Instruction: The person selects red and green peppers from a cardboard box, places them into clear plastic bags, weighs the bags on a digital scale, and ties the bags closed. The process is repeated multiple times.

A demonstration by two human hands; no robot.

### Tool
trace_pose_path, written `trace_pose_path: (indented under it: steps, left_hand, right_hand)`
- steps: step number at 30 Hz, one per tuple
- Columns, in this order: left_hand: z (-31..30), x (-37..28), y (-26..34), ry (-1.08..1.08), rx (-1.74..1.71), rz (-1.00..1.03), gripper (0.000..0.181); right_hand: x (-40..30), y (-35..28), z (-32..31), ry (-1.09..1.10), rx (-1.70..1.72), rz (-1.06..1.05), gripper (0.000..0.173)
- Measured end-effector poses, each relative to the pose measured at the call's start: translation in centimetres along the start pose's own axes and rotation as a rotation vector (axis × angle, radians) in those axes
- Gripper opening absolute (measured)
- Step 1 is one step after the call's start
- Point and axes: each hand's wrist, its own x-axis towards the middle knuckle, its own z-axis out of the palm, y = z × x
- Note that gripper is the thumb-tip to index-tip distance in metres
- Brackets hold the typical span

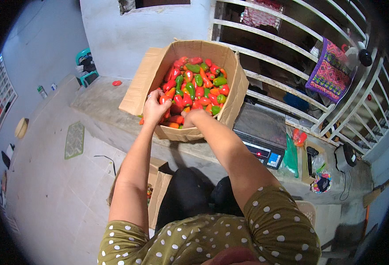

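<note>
A large cardboard box [238, 96] stands with its flaps open on the concrete ledge before me. Red, orange and green peppers [194, 84] fill its inside. At the box's near left corner, my left hand [155, 107] curls its fingers around a red pepper [164, 99]. More peppers lie right under that palm, and a few show outside the box's left edge. My right hand [196, 116] reaches over the near wall into the box. Its fingers dip among the peppers, so what they touch is hidden.
Right of the box sits a digital weighing scale [260, 132], with a green plastic bag [291, 157] beside it. White metal bars [280, 49] rise behind. Another cardboard box [159, 195] with peppers inside stands on the floor by my legs. One red pepper [117, 83] lies on the ledge at left.
</note>
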Motion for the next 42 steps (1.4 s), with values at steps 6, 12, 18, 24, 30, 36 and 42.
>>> trace_pose_path:
  steps: [6, 12, 18, 24, 30, 36, 42]
  left_hand:
    - [0.4, 0.4, 0.4, 0.016, -0.039, 0.033, 0.033]
    - [0.6, 0.4, -1.1, -0.011, -0.086, 0.001, 0.032]
    - [0.3, 0.3, 0.2, -0.06, -0.028, -0.017, 0.031]
    - [0.8, 0.9, -0.9, -0.052, -0.212, -0.053, 0.026]
    - [3.5, 2.6, 6.6, 0.055, -0.492, 0.002, 0.026]
    - [10.6, 2.7, 18.9, 0.062, -0.46, 0.309, 0.021]
    - [21.5, -3.1, 23.7, -0.226, -0.628, 0.351, 0.024]
  right_hand:
    - [-0.2, 0.3, -2.5, -0.046, -0.021, -0.058, 0.067]
    - [0.3, 1.5, 0.2, 0.052, -0.068, -0.065, 0.069]
    - [-1.2, 2.0, 0.2, 0.298, -0.083, -0.274, 0.053]
    - [-4.7, 3.9, -2.8, 0.47, 0.169, -0.24, 0.051]
    - [-3.5, 9.7, -5.4, 1.077, 0.709, -0.146, 0.045]
    - [-4.5, 16.8, -5.2, 1.174, 2.012, -0.318, 0.037]
    - [-3.7, 29.8, 5.1, 0.684, 2.423, -0.173, 0.034]
